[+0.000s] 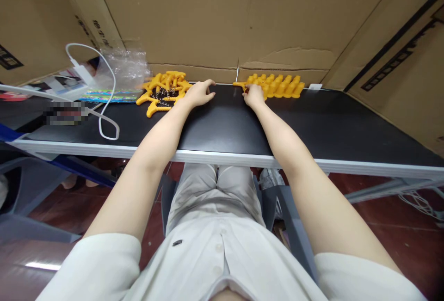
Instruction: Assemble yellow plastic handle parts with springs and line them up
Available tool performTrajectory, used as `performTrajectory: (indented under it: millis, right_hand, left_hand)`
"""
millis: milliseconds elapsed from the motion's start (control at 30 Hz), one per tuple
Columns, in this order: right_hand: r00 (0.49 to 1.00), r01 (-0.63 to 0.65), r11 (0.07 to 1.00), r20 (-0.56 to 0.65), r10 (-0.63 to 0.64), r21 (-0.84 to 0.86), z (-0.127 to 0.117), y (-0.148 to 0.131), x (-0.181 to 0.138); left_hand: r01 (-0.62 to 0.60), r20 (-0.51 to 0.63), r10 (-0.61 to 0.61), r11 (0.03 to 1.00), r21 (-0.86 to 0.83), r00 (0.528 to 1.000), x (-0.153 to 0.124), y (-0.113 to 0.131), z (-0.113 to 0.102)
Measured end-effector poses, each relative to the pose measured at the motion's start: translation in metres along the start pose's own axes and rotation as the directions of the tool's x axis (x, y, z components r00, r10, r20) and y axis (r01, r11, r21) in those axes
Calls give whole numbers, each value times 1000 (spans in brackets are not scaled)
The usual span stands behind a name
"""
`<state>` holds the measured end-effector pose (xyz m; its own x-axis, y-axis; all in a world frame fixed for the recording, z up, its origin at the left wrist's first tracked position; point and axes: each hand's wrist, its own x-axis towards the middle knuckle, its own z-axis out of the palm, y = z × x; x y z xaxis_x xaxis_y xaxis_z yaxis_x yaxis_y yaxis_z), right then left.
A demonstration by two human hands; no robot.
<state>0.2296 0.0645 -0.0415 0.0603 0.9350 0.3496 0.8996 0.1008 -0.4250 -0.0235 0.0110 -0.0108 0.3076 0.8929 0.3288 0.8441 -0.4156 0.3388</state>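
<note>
A loose pile of yellow plastic pieces with metal key rings (163, 90) lies on the black table (222, 125) at the far left of centre. My left hand (200, 93) rests flat beside that pile, fingers spread, holding nothing. A neat row of yellow pieces (277, 86) stands along the back edge at the right. My right hand (253, 95) is at the left end of that row, fingers curled on a yellow piece there.
Cardboard sheets (222, 14) wall the table at the back and right. A white charger with its cable (104, 107) loops over the left side, next to a clear plastic bag (125, 67) and printed packets (65, 83). Grey chairs stand below.
</note>
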Motion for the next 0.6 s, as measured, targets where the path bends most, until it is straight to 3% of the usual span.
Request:
performTrajectory:
  millis: [233, 367, 600]
  right_hand:
    - [994, 68, 993, -87, -60, 92, 18, 25, 18]
    - [993, 96, 995, -61, -97, -18, 15, 16, 10]
    - [942, 299, 949, -125, -311, -104, 0, 5, 8]
  left_hand:
    - [-18, -3, 18, 1000, -11, 1000, 3, -6, 1]
    - [-13, -2, 13, 1000, -23, 1000, 4, -9, 3]
    - [-24, -9, 24, 1000, -20, 1000, 5, -8, 2]
